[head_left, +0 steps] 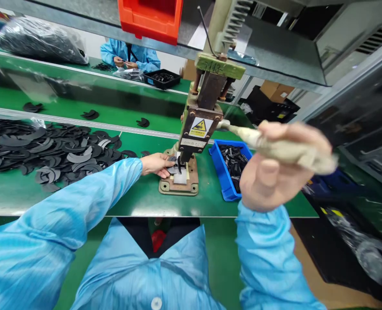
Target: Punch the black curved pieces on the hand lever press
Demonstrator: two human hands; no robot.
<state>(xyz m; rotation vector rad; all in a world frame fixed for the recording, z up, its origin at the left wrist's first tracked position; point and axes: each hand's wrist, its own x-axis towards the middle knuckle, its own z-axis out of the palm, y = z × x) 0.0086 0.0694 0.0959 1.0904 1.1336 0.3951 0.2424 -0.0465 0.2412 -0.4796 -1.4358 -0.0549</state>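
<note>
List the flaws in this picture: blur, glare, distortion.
Head view: the right hand and the wrapped lever it grips are smeared by motion blur; the left hand at the press base is sharp; the wide lens bows the shelf edges; pale glare lies on the green bench at left.

Worn, painted metal press; beside it a glossy blue plastic bin, matt black flat pieces, smooth green counter.

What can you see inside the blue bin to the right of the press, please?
The blue bin holds a heap of small black parts. Its near right corner is covered by the right hand gripping the press lever.
</note>
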